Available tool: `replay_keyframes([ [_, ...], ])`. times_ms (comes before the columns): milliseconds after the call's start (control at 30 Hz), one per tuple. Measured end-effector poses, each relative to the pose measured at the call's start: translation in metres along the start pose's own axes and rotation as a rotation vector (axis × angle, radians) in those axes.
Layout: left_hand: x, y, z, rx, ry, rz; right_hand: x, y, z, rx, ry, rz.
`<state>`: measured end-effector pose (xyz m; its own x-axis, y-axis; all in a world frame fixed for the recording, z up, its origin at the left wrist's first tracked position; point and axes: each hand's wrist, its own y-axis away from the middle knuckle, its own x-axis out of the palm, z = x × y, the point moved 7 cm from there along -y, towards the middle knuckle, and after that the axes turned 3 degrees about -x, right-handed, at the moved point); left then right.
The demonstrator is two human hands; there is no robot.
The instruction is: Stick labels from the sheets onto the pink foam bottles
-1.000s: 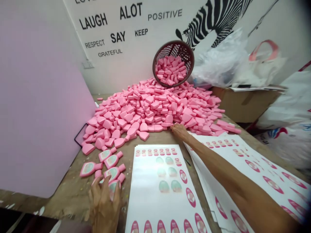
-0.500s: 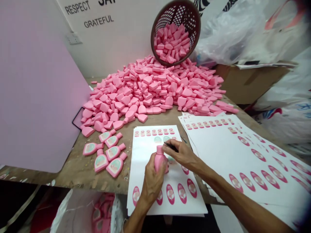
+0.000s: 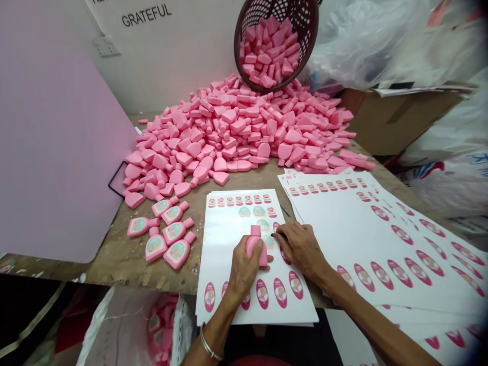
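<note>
Gripping a pink bottle (image 3: 253, 242), the left hand (image 3: 243, 264) is closing its fingers and thumb around the body and leaving the cap pointing up. The bottle is hanging over the middle of a white sticker sheet (image 3: 224, 249), and a silver bangle (image 3: 206, 344) is circling the left wrist. Just beside the bottle, the right hand (image 3: 301, 249) is hovering over the sheet's right side, its fingers bent and its thumb and forefinger nearly meeting. A small dark tip (image 3: 273, 235) is showing there; I cannot tell what it is or how firmly the hand is holding it. Near the fingertips, mint-green stickers (image 3: 263, 224) are sitting on the sheet, with pink oval stickers (image 3: 280, 293) lining its lower edge.

To the left, 6 labelled bottles (image 3: 174, 231) are lying on the wooden table (image 3: 114, 256), with mint-green faces up. Behind them, a heap of plain pink bottles (image 3: 229, 117) is spreading across the far side, and a brown plastic basket (image 3: 306, 35) is tipping its opening forward with more inside. To the right, a 2nd stack of sticker sheets (image 3: 320, 223) is fanning out. Below the table's near edge, a white bag (image 3: 118, 320) is holding pink bottles, some showing labels. A lavender panel (image 3: 57, 152) is standing at the left.
</note>
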<state>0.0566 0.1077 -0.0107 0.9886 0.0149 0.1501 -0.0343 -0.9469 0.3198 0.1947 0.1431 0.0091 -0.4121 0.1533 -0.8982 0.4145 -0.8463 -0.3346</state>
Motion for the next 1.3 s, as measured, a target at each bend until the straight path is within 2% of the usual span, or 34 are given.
replay_keyframes([
  [500,-0.002,-0.002,0.001,-0.005,-0.045,0.003,0.007,-0.002,-0.016,0.136,-0.306,0.054],
  [633,-0.002,-0.002,0.001,0.004,-0.047,0.002,0.002,-0.001,-0.011,0.087,-0.177,0.002],
  [733,-0.002,-0.003,0.001,0.011,-0.040,0.003,0.002,-0.001,-0.006,0.044,-0.087,0.009],
  [967,-0.002,-0.003,0.002,0.013,-0.068,0.010,0.005,-0.006,-0.010,0.121,-0.221,0.003],
  [1100,-0.005,-0.002,-0.001,0.025,-0.033,-0.001,-0.006,-0.004,-0.021,0.293,-0.491,0.041],
  [1167,-0.006,-0.002,-0.001,0.006,0.011,0.003,-0.019,-0.002,-0.027,0.398,-0.623,0.000],
  [1233,-0.006,0.000,0.001,-0.043,0.122,0.021,-0.033,-0.001,-0.027,0.456,-0.693,-0.041],
  [1300,-0.005,0.003,0.001,-0.097,0.275,0.044,-0.038,-0.003,-0.017,0.464,-0.734,-0.003],
])
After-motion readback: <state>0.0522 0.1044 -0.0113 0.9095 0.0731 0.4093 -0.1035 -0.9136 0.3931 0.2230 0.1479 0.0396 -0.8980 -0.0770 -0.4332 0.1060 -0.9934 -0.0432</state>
